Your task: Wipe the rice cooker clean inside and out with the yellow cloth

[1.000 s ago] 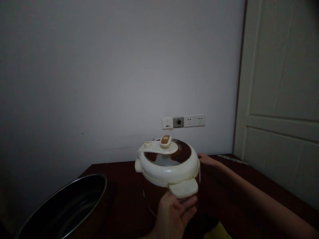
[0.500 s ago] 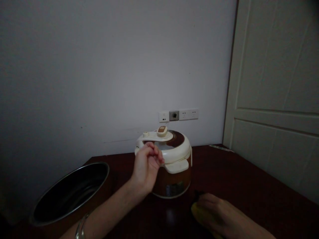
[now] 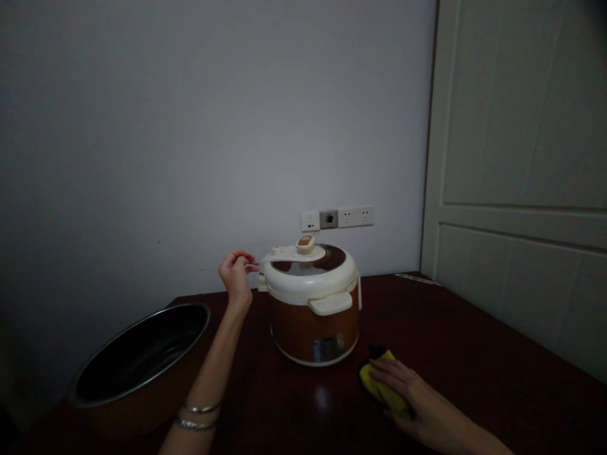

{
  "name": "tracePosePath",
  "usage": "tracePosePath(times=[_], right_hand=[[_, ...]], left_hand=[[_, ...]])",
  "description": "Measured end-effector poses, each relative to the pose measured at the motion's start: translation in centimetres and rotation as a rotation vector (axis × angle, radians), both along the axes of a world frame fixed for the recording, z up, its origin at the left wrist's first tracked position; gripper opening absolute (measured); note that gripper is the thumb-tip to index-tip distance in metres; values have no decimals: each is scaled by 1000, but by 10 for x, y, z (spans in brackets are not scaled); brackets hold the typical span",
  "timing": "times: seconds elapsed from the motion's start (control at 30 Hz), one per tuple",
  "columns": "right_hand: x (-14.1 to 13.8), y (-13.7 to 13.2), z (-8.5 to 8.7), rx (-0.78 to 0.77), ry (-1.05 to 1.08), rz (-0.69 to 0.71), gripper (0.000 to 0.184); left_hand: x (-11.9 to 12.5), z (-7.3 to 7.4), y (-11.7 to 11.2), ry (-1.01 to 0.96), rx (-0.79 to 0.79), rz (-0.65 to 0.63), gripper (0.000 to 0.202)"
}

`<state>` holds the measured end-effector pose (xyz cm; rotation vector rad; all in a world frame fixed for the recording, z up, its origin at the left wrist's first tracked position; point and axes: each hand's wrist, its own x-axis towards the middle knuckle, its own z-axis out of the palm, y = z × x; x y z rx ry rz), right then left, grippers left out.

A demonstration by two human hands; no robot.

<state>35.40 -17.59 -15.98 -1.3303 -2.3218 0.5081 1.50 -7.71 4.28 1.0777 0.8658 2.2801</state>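
Observation:
A brown-and-white electric pressure cooker [image 3: 313, 316] stands upright on the table with its lid on. My left hand [image 3: 237, 275] is raised at the cooker's left side, fingers curled and pinched together at the left end of the lid. Whether they touch the lid, or hold anything small, I cannot make out. To the right of the cooker's base, my right hand [image 3: 403, 395] grips a folded yellow cloth [image 3: 386, 382] with dark edging, its fingers lying over the top. The cloth rests on the tabletop.
A large dark-lined pot [image 3: 142, 360] with a metal rim sits at the left of the dark red table [image 3: 427, 328]. Wall sockets [image 3: 337, 218] are behind the cooker. A thin pale strip [image 3: 417, 279] lies at the back right, near a white panelled door [image 3: 521, 189].
My left hand has moved left and away, from in front of the cooker to its left side. My right hand stays on the cloth, more of which now shows. The view has shifted slightly.

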Motion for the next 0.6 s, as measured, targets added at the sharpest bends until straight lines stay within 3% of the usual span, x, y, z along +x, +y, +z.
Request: tracePosePath(times=[0.13, 0.33, 0.47, 0.6], right_hand=[[-1, 12, 1, 2, -68, 42, 58], [-7, 19, 1, 22, -20, 4, 63], [-4, 22, -10, 1, 0, -82, 65], [0, 29, -24, 64, 48, -83, 62]], left_hand=[[8, -10, 11, 155, 28, 20, 8], [11, 0, 13, 269, 103, 14, 8], [-10, -1, 17, 206, 98, 82, 7], [-40, -16, 37, 169, -41, 149, 8]])
